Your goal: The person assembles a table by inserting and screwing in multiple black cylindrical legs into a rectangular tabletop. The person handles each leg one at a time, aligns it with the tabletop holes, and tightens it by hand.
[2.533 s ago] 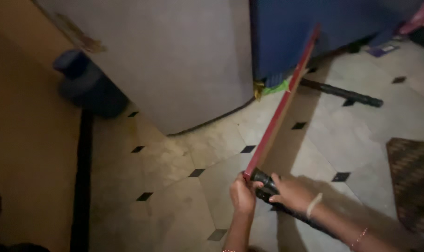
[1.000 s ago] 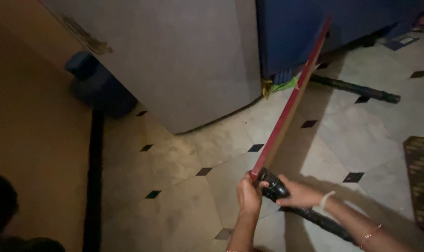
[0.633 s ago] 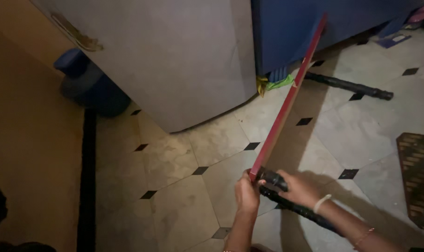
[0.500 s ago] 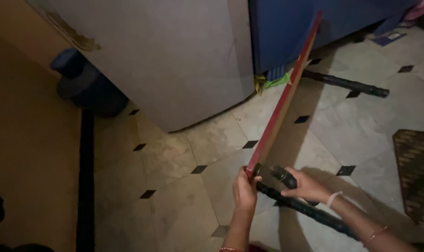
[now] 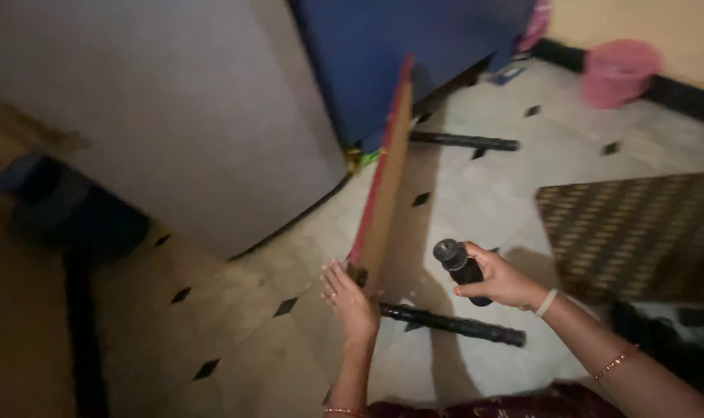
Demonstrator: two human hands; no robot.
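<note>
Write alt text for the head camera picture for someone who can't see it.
Seen from above, the left hand steadies a long red-edged board standing on edge on a tiled floor, while the right hand holds a short black cylinder clear of it. A black pipe lies below, another black pipe beyond, near a blue cabinet and woven mat.

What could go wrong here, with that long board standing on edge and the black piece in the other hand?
The left hand only presses flat against the red-edged board, so the board could tip or slide on the tiled floor. The black pipe lying just behind it might roll underfoot. The right hand holds the short black cylinder apart from the board, leaving nothing else steadying it.
</note>
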